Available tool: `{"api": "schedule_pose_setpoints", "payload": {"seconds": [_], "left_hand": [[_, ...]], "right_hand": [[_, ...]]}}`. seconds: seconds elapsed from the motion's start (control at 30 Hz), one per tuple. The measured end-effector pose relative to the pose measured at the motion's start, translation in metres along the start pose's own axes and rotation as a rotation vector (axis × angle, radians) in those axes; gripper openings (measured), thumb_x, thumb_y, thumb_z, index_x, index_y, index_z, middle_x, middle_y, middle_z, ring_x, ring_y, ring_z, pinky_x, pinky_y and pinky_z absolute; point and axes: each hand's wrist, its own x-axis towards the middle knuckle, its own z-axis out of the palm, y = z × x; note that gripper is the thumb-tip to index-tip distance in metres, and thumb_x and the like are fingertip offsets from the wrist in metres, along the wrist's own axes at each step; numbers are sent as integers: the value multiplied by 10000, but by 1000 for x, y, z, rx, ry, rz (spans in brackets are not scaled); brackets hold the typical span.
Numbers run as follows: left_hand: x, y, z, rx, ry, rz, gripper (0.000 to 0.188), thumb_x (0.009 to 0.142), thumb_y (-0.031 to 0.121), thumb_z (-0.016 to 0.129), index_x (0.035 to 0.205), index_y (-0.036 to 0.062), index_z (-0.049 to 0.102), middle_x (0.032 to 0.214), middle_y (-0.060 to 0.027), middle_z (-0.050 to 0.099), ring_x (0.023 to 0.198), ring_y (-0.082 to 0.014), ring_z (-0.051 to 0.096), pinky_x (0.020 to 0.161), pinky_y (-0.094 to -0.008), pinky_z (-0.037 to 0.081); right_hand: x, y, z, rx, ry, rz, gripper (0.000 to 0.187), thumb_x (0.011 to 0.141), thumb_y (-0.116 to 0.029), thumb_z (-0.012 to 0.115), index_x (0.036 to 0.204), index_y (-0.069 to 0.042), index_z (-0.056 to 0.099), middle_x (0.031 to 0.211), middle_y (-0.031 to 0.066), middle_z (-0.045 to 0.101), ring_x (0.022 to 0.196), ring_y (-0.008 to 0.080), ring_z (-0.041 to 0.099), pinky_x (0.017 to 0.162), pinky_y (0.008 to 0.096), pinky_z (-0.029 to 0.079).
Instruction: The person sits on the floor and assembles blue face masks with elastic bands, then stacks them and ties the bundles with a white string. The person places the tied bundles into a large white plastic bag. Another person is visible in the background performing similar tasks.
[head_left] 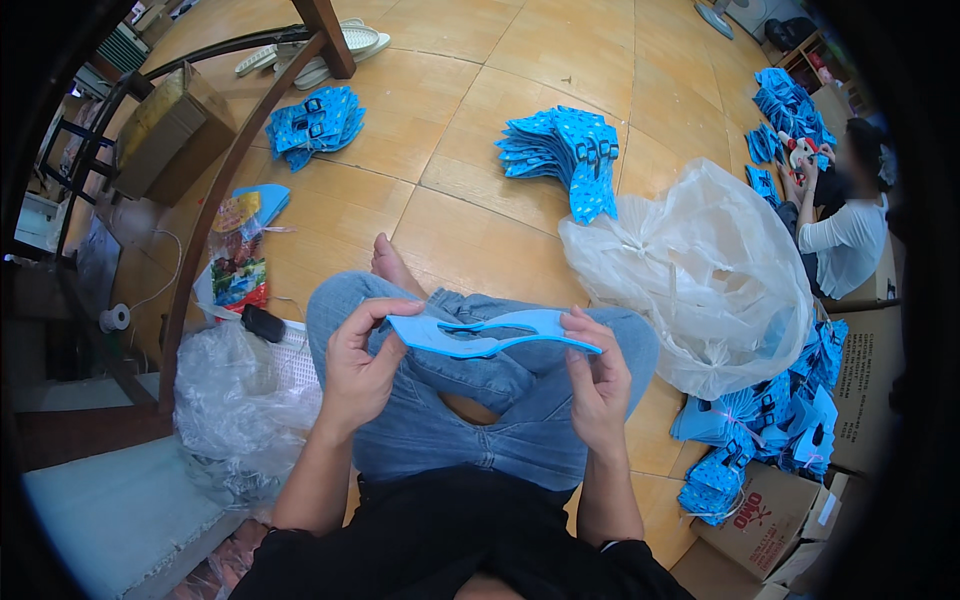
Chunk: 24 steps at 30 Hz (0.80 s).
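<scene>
Between both hands, above my crossed legs, stretches a flat light-blue foam-like piece (425,333) with a long curved cut-out in its middle. My left hand (362,360) pinches its left end between thumb and fingers. Its right end is gripped the same way by my right hand (599,378). The piece is tilted, and its near edge shows as a brighter blue line. Nothing else is in either hand.
Stacks of blue patterned pieces lie on the floor, one far left (316,128) and one ahead (572,152). A large clear plastic bag (700,280) sits right, beside more blue bundles (765,420) and a carton (760,520). A co-worker (850,225) sits far right.
</scene>
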Motion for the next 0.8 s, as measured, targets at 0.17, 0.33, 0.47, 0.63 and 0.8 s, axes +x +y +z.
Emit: {"api": "schedule_pose_setpoints", "payload": {"seconds": [0.17, 0.33, 0.47, 0.63, 0.8], "left_hand": [[0, -1, 1, -10, 25, -5, 188, 908, 13, 590, 1094, -8, 605, 1104, -99, 636, 1059, -166, 584, 950, -289, 431], [-1, 2, 3, -69, 47, -81, 242, 936, 41, 578, 1175, -1, 567, 1065, -98, 648, 1039, -135, 586, 895, -265, 456], [2, 9, 6, -393, 189, -222, 395, 955, 103, 562, 1313, 12, 423, 1198, -129, 578, 1080, -162, 595, 885, -306, 510], [3, 12, 12, -433, 115, -143, 459, 969, 151, 536, 1370, 19, 354, 1291, -131, 505, 1094, -198, 600, 876, -357, 541], [7, 6, 13, -275, 179, -102, 434, 976, 191, 542, 1338, 8, 386, 1314, -142, 502, 1116, -210, 589, 893, -379, 539]], "right_hand": [[-1, 5, -2, 0, -7, -4, 107, 925, -31, 575, 1015, -28, 632, 1184, 146, 623, 1263, 338, 490, 1068, 440, 352], [-5, 5, 0, 24, 22, 130, 167, 938, -40, 573, 1095, 9, 606, 1076, 92, 627, 1011, 187, 588, 888, 326, 463], [-9, 2, 3, 319, 3, 302, 245, 957, -78, 571, 1174, 36, 577, 970, 37, 612, 810, 57, 548, 705, 208, 452], [-5, 5, 8, 361, -8, 423, 293, 968, -150, 569, 1212, 11, 595, 914, 30, 627, 768, 38, 552, 626, 181, 432], [-5, 3, 9, 459, -76, 675, 310, 969, -193, 562, 1209, -5, 621, 820, 12, 648, 641, 46, 558, 542, 195, 442]]}}
